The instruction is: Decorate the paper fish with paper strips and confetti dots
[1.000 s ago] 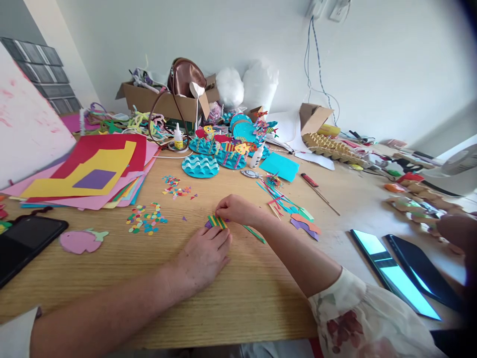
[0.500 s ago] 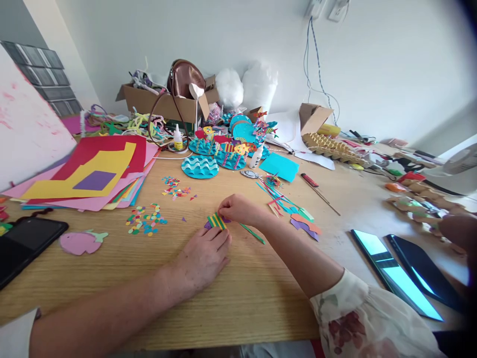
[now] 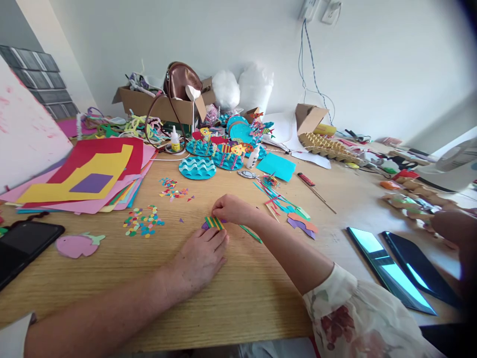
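On the table in front of me lies a small purple paper piece with green and yellow stripes (image 3: 213, 222). The fingers of my left hand (image 3: 201, 253) are pressed together over its near edge, holding it down. My right hand (image 3: 231, 209) is closed in a pinch at its right edge; what sits between those fingertips is hidden. A bit of purple shows under the right fingers. Just right of the hands lies a thin green strip (image 3: 251, 234). Paper dots (image 3: 143, 221) and a pink paper fish (image 3: 79, 245) lie to the left.
Coloured paper sheets (image 3: 93, 164) are stacked at the left beside a dark phone (image 3: 30, 248). Glue bottles (image 3: 253, 157) and blue wave-shaped crafts (image 3: 197, 168) stand farther back. Two phones (image 3: 387, 271) lie at the right, near a red-handled tool (image 3: 306, 179) and paper scraps (image 3: 303, 226).
The view has shifted slightly, so everything appears a little farther left. Both hands stay at the striped paper piece, with little visible change in their grip.
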`<state>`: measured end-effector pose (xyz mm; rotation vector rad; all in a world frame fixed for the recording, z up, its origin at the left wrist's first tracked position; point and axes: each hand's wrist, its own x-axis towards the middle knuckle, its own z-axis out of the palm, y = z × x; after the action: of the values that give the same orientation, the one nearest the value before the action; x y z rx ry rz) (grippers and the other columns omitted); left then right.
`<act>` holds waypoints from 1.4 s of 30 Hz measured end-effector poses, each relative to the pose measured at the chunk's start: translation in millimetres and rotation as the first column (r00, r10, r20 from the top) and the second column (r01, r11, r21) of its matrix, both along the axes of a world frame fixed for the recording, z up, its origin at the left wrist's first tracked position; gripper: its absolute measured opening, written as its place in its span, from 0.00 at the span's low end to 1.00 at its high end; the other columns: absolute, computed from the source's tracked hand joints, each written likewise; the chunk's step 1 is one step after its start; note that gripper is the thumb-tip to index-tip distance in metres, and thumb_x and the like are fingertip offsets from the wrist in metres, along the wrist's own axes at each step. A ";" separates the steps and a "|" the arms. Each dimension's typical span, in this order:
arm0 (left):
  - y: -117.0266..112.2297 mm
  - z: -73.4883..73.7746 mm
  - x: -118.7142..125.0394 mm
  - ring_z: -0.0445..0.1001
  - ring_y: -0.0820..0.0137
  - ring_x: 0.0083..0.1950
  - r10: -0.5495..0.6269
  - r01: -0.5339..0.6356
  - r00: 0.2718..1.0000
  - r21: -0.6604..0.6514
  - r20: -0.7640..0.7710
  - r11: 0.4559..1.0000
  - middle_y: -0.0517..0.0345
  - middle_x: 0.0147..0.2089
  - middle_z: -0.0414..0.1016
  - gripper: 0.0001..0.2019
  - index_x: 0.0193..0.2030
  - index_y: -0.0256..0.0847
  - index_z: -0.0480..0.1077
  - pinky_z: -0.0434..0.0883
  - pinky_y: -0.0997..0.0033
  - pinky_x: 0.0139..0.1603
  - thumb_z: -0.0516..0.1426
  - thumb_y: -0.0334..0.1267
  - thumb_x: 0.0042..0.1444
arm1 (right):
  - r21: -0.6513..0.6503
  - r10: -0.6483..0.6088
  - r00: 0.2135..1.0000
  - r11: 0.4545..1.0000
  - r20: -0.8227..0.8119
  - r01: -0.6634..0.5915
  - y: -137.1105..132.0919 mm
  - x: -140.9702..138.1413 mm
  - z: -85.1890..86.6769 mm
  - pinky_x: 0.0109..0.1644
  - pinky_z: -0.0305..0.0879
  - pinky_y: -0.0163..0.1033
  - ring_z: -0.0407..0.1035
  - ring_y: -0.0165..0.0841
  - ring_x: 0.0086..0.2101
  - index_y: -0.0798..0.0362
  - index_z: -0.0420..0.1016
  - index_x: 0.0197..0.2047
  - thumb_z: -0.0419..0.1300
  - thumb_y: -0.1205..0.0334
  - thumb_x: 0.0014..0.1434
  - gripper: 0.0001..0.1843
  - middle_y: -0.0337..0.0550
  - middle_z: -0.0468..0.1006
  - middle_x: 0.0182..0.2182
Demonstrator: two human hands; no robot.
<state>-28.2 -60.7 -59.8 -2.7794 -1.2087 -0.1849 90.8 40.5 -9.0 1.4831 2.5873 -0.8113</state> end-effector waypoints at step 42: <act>-3.8 1.2 -7.3 0.65 0.61 0.53 -0.095 0.093 0.995 0.075 0.018 0.993 0.48 0.50 0.69 0.14 0.49 0.32 0.64 0.62 0.61 0.53 0.51 0.34 0.56 | -0.108 -0.052 0.998 0.993 0.029 0.055 -26.6 33.7 7.2 0.22 0.49 0.29 0.57 0.23 0.19 0.57 0.76 0.28 0.52 0.64 0.48 0.12 0.35 0.69 0.18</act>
<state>-35.5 -64.5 -58.7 -2.7786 -1.0535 -0.2629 124.5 13.9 -1.8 1.5274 2.4524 -0.9159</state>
